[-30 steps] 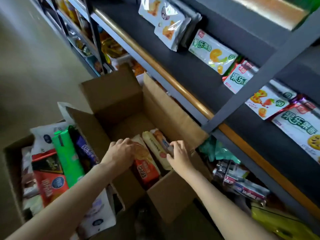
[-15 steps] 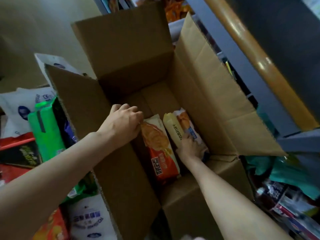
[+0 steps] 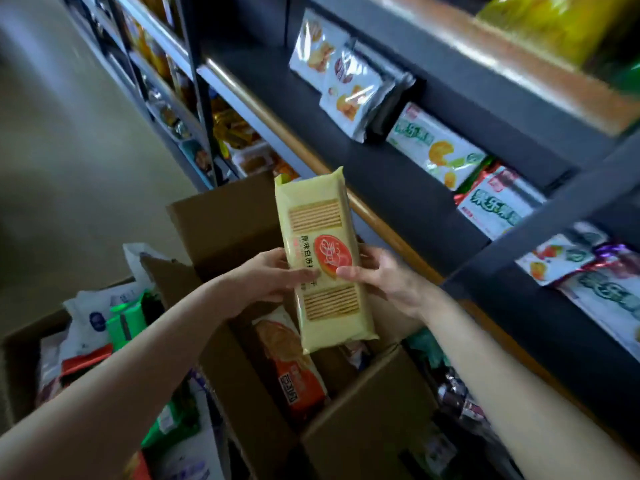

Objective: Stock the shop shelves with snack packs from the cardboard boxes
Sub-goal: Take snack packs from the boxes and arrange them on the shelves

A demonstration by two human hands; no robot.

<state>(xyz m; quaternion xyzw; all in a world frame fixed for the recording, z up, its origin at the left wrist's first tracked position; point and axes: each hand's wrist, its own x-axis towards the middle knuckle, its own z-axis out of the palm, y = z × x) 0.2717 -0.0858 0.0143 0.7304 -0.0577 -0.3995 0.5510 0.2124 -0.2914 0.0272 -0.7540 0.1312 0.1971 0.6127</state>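
A long pale-yellow cracker pack (image 3: 320,216) with a red round logo is held up above the open cardboard box (image 3: 221,220). My left hand (image 3: 268,278) grips its left edge and my right hand (image 3: 377,275) grips its right edge, thumbs across the front. An orange biscuit pack (image 3: 291,362) still stands inside the box below. The dark shelf (image 3: 391,174) to the right carries several white and green snack packs (image 3: 434,147) along its back.
A second cardboard box (image 3: 20,344) at the left holds mixed packs, among them a bright green one (image 3: 126,318). More packets lie on the low shelf (image 3: 457,393) under the wooden shelf edge (image 3: 367,209). Beige floor stretches to the left.
Both hands were down inside the box on the packs; now they have lifted the yellow cracker pack out and hold it above the box. The view has swung up toward the shelf.
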